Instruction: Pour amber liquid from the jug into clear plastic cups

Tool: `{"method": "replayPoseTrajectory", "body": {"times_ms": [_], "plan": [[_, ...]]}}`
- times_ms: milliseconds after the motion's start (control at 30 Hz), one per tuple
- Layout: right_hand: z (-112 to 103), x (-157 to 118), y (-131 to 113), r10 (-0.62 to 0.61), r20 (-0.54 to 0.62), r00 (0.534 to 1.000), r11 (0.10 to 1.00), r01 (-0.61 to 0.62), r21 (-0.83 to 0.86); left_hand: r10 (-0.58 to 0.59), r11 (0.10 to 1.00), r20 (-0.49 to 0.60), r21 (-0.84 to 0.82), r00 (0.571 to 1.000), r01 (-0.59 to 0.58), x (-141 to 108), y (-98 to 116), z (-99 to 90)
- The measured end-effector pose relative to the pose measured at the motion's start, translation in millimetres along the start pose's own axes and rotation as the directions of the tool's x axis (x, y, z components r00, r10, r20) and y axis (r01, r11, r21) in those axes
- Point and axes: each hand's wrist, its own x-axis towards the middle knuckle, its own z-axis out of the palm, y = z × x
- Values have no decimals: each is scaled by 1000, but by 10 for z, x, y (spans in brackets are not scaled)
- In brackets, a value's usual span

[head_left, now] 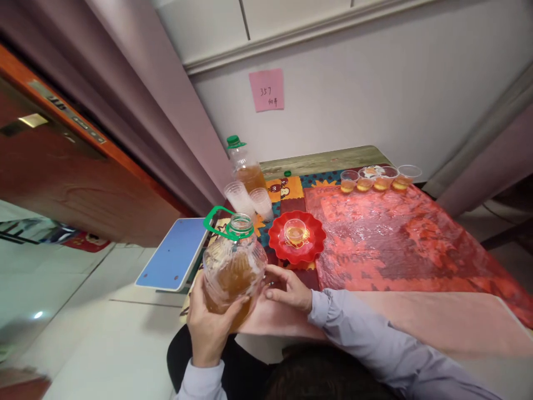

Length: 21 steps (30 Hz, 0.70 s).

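Note:
A clear plastic jug [233, 272] with amber liquid stands at the near left of the table. Its mouth is uncapped, with a green carrying handle [216, 219] around the neck. My left hand [210, 322] wraps around the jug's lower left side, thumb across the front. At the other side, my right hand [289, 286] has curved fingers against the jug; their tips are partly hidden. Just beyond sits a red scalloped plate [277, 247] bearing a small clear cup [295, 230] of amber liquid.
Behind are a second, capped jug [250, 176], stacks of clear cups [261, 204] and a loose green cap [287, 173]. Several cups of liquid [380, 180] line the far right. A red patterned cover [375, 239] lies on the table. A blue-topped stool [170, 253] stands left.

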Motion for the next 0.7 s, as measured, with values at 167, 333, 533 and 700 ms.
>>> {"method": "replayPoseTrajectory", "body": {"times_ms": [167,333,533,700], "plan": [[67,-203,-235,25,2,1000,923,-22,-383,-35,999,-1,-22,999,35,-35,-48,-13],[-140,-305,-780,-91,-103,990,652,-19,-758,-22,996,-7,-82,1000,21,-139,-131,-6],[-740,-29,-1202,-347,-339,874,381,-199,-903,-71,993,-25,-100,997,68,-222,-250,-48],[-1054,206,-1009,-320,-284,904,92,-268,-959,-61,981,11,-184,998,62,-165,-261,-95]]}}
